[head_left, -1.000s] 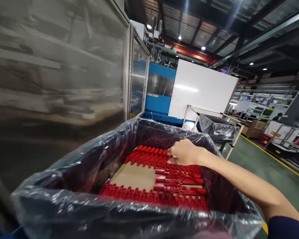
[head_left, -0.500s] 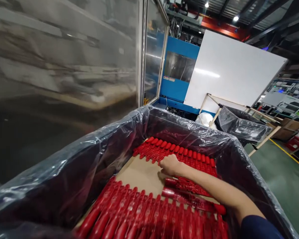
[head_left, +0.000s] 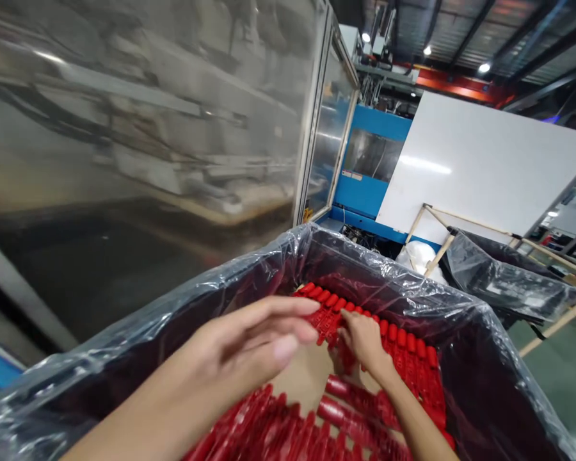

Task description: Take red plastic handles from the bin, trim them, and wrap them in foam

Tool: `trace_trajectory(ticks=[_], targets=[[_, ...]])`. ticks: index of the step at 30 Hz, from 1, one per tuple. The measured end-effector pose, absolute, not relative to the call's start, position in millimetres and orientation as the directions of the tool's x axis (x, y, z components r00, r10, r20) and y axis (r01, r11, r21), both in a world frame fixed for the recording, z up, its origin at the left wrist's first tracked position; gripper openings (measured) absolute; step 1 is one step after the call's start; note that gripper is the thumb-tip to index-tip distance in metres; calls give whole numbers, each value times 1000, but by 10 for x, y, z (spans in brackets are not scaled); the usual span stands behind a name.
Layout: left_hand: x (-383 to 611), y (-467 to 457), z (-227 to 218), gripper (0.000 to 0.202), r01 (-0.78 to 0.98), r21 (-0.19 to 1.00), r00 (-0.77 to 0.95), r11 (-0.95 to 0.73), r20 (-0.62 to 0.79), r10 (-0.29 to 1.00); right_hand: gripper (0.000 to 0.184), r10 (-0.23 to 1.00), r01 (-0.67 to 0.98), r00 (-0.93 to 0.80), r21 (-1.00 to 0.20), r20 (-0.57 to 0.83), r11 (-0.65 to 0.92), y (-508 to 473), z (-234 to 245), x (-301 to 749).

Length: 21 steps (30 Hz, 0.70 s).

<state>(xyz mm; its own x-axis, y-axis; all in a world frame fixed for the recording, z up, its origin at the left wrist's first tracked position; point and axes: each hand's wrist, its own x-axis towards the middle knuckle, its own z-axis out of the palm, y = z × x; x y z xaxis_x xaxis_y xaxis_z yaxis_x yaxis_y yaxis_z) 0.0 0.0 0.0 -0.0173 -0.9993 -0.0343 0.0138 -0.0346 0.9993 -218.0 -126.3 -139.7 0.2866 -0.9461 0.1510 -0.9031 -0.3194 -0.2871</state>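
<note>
Red plastic parts (head_left: 403, 358) lie in rows on cardboard (head_left: 307, 384) inside the plastic-lined bin (head_left: 465, 307). Nearest, the left hand (head_left: 249, 342) hovers loose and empty, newly in view since half a second ago. Farther in, the right hand (head_left: 362, 339) grasps parts in the far row, now deeper in.

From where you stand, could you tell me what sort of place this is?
Probably a plastics factory floor: a blue machine, a plastic-lined bin of identical red moulded parts, and industrial roof lighting overhead.

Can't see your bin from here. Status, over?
Left hand open, hovering over bin. Right hand on red parts, grip unclear. Plastic liner clear of both.
</note>
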Motion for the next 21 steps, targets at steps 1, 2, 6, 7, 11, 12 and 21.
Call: trace_trajectory(ticks=[1,2,6,7,11,12,21], targets=[[23,9,80,54,29,997,-110,-74,-70,-991,32,-930,-859,261,-378,257,-346,-1264,-1267,-2267],[18,-22,124,52,25,993,-212,-114,-106,-972,35,-908,-800,228,-464,352,-381,-1258,-1145,-2342],[-167,-353,2,60,-120,958,-394,-260,-286,-873,45,-820,-501,26,-702,572,-506,-1112,-898,-2409],[-228,-432,-67,63,-109,958,-391,-265,-287,-875,45,-806,-390,-61,-758,588,-523,-1046,-916,-2368],[-411,-586,-289,77,153,972,-356,-180,-116,-927,38,-693,-77,-238,-724,681,-685,-783,-1226,-2159],[-428,-591,-314,80,211,965,-333,-155,-78,-940,41,-647,-85,-195,-670,737,-737,-746,-1331,-2140],[-148,-567,-320,65,162,986,-260,31,73,-963,39,-921,-809,360,-442,147,-387,-1064,-2061,-2405]])
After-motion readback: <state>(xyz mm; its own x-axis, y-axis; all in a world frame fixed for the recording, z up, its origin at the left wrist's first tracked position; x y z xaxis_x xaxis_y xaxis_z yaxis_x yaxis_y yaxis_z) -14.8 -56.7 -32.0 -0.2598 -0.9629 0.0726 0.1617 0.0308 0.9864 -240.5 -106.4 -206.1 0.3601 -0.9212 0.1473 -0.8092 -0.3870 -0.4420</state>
